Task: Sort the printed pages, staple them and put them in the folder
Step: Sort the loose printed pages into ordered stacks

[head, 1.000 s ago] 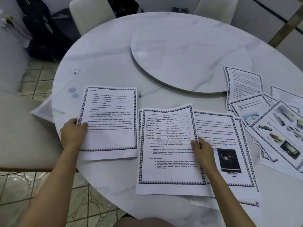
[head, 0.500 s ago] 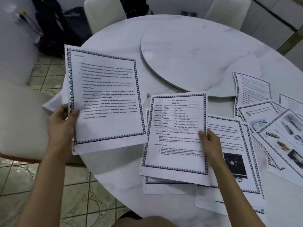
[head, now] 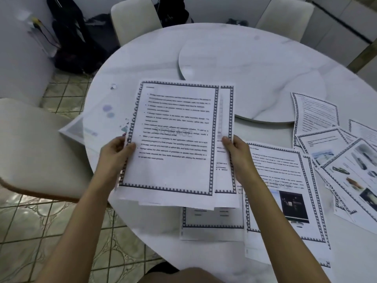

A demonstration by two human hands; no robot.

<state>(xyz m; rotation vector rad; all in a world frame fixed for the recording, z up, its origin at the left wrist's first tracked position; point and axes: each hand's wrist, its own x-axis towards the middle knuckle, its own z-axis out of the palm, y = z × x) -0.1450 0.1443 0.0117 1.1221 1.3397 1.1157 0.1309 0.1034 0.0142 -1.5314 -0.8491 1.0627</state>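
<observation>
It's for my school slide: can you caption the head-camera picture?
The left hand and right hand hold printed pages above a table strewn with loose sheets.

A round white marble surface [head: 142, 58] carries a raised turntable [head: 255, 78]. Along its right side lie spread printed pages [head: 285, 180].

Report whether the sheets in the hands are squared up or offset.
Offset. The rear sheet shows its border to the right of the top sheet; the left hand and right hand grip opposite edges.
</observation>
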